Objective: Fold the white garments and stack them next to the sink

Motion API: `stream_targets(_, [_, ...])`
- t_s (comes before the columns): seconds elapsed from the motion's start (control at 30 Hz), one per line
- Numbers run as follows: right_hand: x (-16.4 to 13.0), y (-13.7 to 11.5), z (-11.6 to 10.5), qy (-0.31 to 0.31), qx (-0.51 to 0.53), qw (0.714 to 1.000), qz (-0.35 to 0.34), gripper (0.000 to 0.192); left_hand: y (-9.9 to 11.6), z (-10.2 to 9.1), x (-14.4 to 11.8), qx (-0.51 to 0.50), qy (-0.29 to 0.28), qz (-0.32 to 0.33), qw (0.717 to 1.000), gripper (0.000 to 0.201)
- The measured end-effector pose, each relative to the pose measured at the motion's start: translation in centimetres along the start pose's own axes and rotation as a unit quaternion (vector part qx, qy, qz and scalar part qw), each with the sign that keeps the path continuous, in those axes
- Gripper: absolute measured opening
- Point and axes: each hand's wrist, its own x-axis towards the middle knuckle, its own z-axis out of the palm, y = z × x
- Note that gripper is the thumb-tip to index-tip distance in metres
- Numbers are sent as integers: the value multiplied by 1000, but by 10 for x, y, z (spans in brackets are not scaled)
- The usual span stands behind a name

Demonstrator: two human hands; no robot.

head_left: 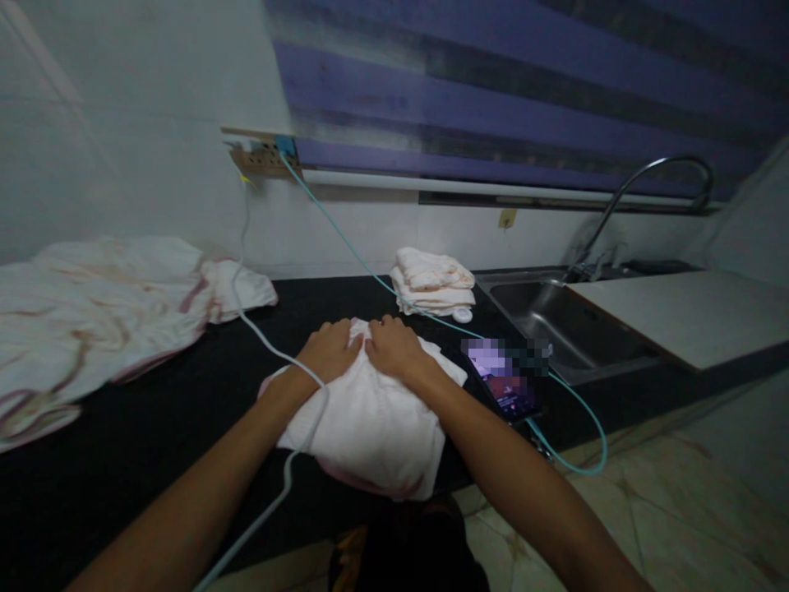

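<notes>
A white cloth (370, 419) lies bunched on the black counter (154, 427) in front of me, its near edge hanging over the counter's front. My left hand (329, 349) and my right hand (394, 345) rest side by side on the cloth's far edge, fingers curled down and gripping the fabric. A white cable (265, 349) runs across my left wrist.
A stack of folded white cloths (433, 282) sits behind, next to a steel sink (542, 316) with a curved tap (647, 177). A phone (509, 386) lies at right on a teal cable (345, 234) from a wall socket (265, 156). Crumpled pink-white fabric (92, 312) covers the counter's left.
</notes>
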Motion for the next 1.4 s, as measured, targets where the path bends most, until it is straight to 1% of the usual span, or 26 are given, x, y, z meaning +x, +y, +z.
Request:
stream_targets(0.07, [1, -1, 1, 7, 2, 1000, 6, 35, 4, -7, 0, -12, -22, 1, 1000, 53])
stream_targets(0.13, [3, -1, 3, 15, 3, 1000, 21, 37, 8, -12, -1, -17, -33, -22, 999, 52])
stream_targets(0.23, [5, -2, 5, 25, 5, 999, 48, 46, 11, -18, -3, -21, -27, -87, 996, 53])
stream_targets(0.27, [6, -1, 5, 28, 7, 998, 56, 50, 11, -20, -4, -25, -23, -101, 994, 53])
stream_targets(0.33, [8, -1, 5, 30, 10, 997, 64, 53, 11, -22, -6, -37, -15, -109, 993, 55])
stream_targets(0.47, [12, 2, 5, 23, 19, 998, 64, 54, 9, -22, -9, -73, 9, -65, 995, 48])
stream_targets(0.6, [15, 3, 7, 30, 23, 997, 72, 52, 0, -12, -2, -110, 38, -28, 993, 42])
stream_targets(0.67, [15, 2, 9, 34, 25, 996, 73, 51, -6, -5, 3, -131, 53, -9, 990, 45])
stream_targets(0.8, [16, 1, 9, 32, 30, 997, 59, 49, -13, 3, 7, -166, 73, 50, 982, 59])
stream_targets(0.9, [17, 2, 8, 27, 32, 998, 45, 50, -14, 3, 4, -184, 41, 117, 975, 55])
stream_targets(0.97, [18, 4, 8, 25, 33, 999, 34, 50, -15, 4, 2, -190, 13, 147, 971, 52])
stream_targets(1.13, [18, 7, 10, 35, 33, 999, 14, 49, -22, 5, 5, -173, -17, 158, 972, 53])
stream_targets(1.23, [18, 8, 10, 51, 37, 998, 2, 45, -20, 3, 7, -136, -29, 140, 980, 50])
stream_targets(1.33, [17, 9, 8, 77, 40, 996, -13, 36, -17, 0, 8, -95, -8, 72, 993, 47])
stream_targets(1.4, [16, 8, 6, 108, 47, 992, -35, 32, -18, -2, 8, -61, 5, 22, 998, 42])
